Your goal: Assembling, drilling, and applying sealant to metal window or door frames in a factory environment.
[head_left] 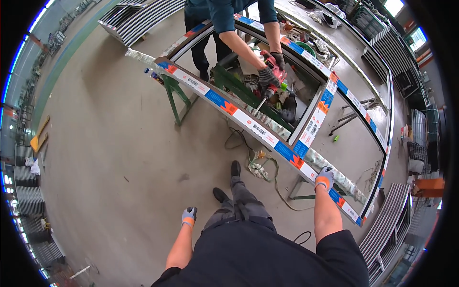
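A large rectangular window frame (217, 99), wrapped in blue, orange and white protective film, lies across green trestles (178, 103). My right hand (325, 178), in a grey and orange glove, is closed round its near rail toward the right end. My left hand (190, 216), gloved alike, hangs low at my side, apart from the frame. Its fingers are curled in, and whether anything is inside them is hidden. Across the frame, a co-worker's dark-gloved hands (270, 76) hold a red power drill (273, 88), its long bit pointing down at the inner side of the near rail.
A tan cable (277, 184) loops on the floor near my shoes. Under the frame is a heap of scraps (289, 103). Wrapped padding (337, 176) covers a trestle bar. Stacked metal profiles (143, 19) stand at far left, and more profiles (387, 225) lie at right.
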The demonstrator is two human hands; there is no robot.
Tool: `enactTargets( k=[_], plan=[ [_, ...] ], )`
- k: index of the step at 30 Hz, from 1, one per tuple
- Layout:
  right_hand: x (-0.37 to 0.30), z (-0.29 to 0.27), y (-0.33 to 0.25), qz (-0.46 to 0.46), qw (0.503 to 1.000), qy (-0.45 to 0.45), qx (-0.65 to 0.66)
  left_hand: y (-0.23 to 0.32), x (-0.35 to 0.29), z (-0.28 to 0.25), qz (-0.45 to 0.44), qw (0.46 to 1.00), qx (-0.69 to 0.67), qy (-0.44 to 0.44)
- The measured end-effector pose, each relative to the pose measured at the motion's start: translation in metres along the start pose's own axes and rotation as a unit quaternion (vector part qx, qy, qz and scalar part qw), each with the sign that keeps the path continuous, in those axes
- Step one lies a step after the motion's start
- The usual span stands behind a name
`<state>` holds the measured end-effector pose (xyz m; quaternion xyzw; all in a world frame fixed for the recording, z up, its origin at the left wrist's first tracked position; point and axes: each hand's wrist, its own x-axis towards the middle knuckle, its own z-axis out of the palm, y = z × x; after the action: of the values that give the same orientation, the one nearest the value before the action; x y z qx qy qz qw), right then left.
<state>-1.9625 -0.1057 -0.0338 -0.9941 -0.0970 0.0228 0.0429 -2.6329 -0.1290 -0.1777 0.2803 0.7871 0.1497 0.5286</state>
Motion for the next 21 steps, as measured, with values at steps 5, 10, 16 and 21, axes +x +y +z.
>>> enactTargets(
  k=[5,10,16,21],
  plan=[
    [-0.008,-0.002,-0.004,0.007,1.0,-0.016,-0.006,-0.004,0.006,-0.001,0.01,0.999,0.031,-0.02],
    [-0.003,0.001,-0.001,0.008,1.0,-0.014,-0.011,-0.007,0.006,-0.002,0.006,1.0,0.017,0.001],
    [0.003,0.001,-0.002,0.002,1.0,-0.015,-0.018,-0.023,0.011,-0.002,0.003,1.0,0.027,0.0],
    [-0.001,-0.006,-0.008,0.012,0.999,-0.029,-0.01,-0.019,0.012,-0.001,0.002,0.999,0.032,-0.003]
  ],
)
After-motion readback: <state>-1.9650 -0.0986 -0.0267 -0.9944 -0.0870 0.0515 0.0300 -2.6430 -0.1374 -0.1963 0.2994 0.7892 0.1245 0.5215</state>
